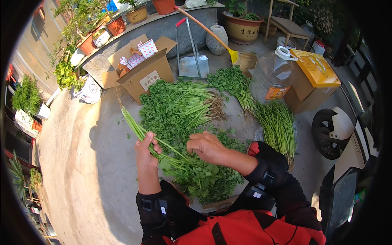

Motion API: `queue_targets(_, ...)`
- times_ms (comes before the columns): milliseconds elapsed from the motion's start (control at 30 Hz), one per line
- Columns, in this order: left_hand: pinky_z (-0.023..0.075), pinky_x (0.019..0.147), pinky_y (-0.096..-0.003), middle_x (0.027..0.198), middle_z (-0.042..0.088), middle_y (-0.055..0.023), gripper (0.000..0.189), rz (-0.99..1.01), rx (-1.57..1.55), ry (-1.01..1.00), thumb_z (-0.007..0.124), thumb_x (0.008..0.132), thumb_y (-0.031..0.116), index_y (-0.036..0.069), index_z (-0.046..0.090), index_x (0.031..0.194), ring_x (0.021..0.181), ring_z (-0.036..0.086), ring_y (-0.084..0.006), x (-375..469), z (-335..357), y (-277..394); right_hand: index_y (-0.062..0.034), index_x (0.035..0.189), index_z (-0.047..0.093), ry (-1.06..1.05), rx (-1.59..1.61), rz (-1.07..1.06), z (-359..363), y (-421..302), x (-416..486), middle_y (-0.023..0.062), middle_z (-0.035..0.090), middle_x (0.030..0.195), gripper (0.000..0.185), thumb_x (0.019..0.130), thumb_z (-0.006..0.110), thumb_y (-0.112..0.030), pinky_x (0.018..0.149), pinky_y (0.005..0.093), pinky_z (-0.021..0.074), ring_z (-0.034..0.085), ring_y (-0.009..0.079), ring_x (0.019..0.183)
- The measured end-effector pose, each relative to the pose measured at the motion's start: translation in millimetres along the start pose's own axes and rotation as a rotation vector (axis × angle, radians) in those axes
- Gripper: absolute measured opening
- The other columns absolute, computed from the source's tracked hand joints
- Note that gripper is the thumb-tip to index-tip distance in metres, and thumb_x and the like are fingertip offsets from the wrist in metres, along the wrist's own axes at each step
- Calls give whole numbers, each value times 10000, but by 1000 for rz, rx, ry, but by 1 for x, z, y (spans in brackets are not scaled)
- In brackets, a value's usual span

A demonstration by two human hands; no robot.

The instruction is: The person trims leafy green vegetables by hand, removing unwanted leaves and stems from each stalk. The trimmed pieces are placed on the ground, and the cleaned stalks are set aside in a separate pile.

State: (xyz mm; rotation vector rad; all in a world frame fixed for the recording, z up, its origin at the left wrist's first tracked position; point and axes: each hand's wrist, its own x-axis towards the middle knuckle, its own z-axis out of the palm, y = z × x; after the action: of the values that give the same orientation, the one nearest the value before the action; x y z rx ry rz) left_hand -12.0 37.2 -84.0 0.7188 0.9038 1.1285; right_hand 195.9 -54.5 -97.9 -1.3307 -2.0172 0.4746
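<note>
My left hand (148,150) is closed around a small bunch of coriander-like greens (131,122). Its roots point up and away, and its leafy ends trail towards my knees. Just right of these stems is my right hand (208,147), fingers curled, above a loose pile of leaves (211,180). Whether something thin sits between its fingertips is hidden. Beyond both hands lies a large heap of leafy greens (174,104), its brown roots (216,105) facing right. A smaller leafy bundle (232,82) rests behind it. To the right is a bundle of long green stems (275,125).
An open cardboard box (147,76), a metal dustpan (193,65) and a broom (242,58) stand beyond the heap. At right are a large plastic jug (271,73), a yellow-topped carton (318,69) and a wheel (326,134). Potted plants line the ledge (134,26).
</note>
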Motion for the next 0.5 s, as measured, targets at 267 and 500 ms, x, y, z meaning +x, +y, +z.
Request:
queue_targets(267,385,412,-279,655,533,-33,209,23,-57,31,689,829,199,37,560,862,478,482,-131,5,-15,2,-80,1064,569,-20,178,56,15,-9,-7,71,588,873,324,763,666,-150,787,412,427,518,295,884)
queue_targets(500,386,435,-289,669,527,-38,190,46,-84,105,656,853,189,34,549,882,504,478,-133,11,-22,2,-39,954,554,127,-58,-43,21,-6,-8,95,572,814,239,721,608,-46,717,407,447,538,303,822)
